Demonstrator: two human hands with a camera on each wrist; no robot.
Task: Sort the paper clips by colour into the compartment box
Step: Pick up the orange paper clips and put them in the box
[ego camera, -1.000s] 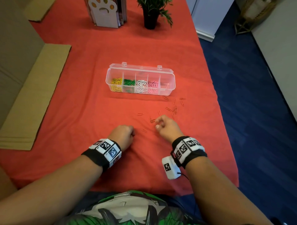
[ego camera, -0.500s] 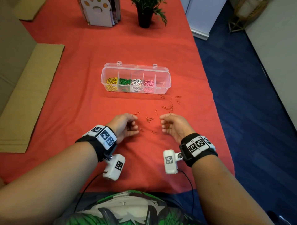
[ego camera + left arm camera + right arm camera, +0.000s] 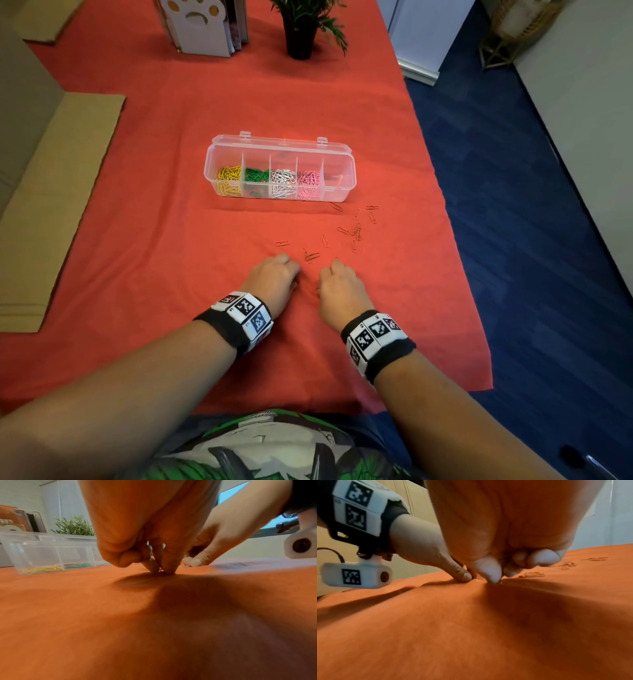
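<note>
The box [image 3: 280,171] is clear plastic, lid open, with five compartments in a row. From the left: yellow clips [image 3: 228,180], green clips [image 3: 256,175], white clips [image 3: 283,180], pink clips [image 3: 308,181]. The rightmost compartment holds what appears to be one or two red clips; the count cannot be told. The box sits mid-bench on a red cloth [image 3: 171,240].

Loose red clips [image 3: 356,231] lie scattered on the cloth between the box's right end and the hands. They are thin wire, close in colour to the cloth and hard to count.

Left hand [image 3: 274,279]: knuckles up, fingers curled down, tips on the cloth. In the left wrist view the thumb and forefinger tips [image 3: 169,568] meet at the cloth; a small glint sits between them, but whether a clip is gripped cannot be told.

Right hand [image 3: 340,291]: same pose, just beside the left, not clearly touching it. In the right wrist view the thumb [image 3: 489,570] presses to the cloth with the other fingers curled under; whether this grip holds a clip cannot be told.

A clip pair [image 3: 311,256] lies just beyond the gap between the two hands, apart from both grips. The box is well apart from the hands, farther up the bench.
</note>
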